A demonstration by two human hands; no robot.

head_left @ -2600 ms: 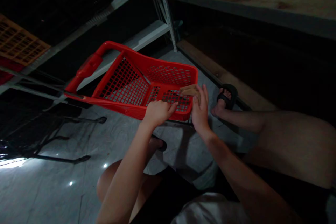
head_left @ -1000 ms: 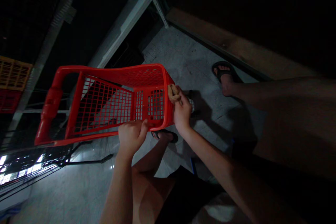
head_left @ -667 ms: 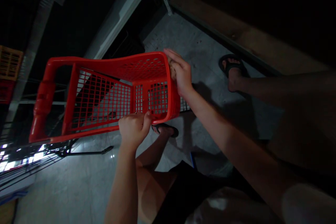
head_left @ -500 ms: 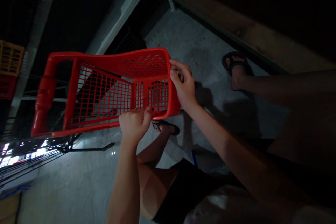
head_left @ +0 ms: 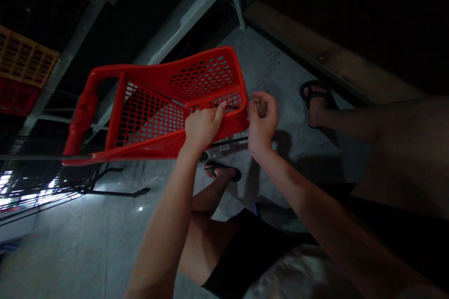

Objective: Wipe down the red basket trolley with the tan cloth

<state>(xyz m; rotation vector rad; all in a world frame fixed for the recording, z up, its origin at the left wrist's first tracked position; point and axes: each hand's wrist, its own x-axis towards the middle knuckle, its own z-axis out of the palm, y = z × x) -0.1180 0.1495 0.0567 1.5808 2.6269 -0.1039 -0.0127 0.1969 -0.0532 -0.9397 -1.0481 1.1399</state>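
Observation:
A red plastic shopping basket [head_left: 168, 149] with gridded walls and a thick handle [head_left: 82, 117] is tilted in front of me. My left hand [head_left: 203, 126] is wrapped over its near rim, thumb pointing up along the edge. At the basket's right end, my right hand [head_left: 262, 124] is curled around a crumpled brownish cloth-like wad [head_left: 261, 107], fingertips against or very close to the outer end wall. The fingers cover much of the wad, so its exact kind is unclear. No loose items show inside the basket.
Yellow [head_left: 28, 56] and red crates [head_left: 17, 96] are stacked at the left. A pale metal rack beam [head_left: 189, 18] crosses behind the basket. Dark wire racks [head_left: 70, 187] stand lower left. My sandalled feet [head_left: 224, 172] rest on the grey floor [head_left: 87, 243]. A wooden board [head_left: 333, 56] lies upper right.
The basket has shifted right and tipped, showing more of its near outer side. My left hand moved right and up with the rim. My right hand moved right and slightly down, off the end rim.

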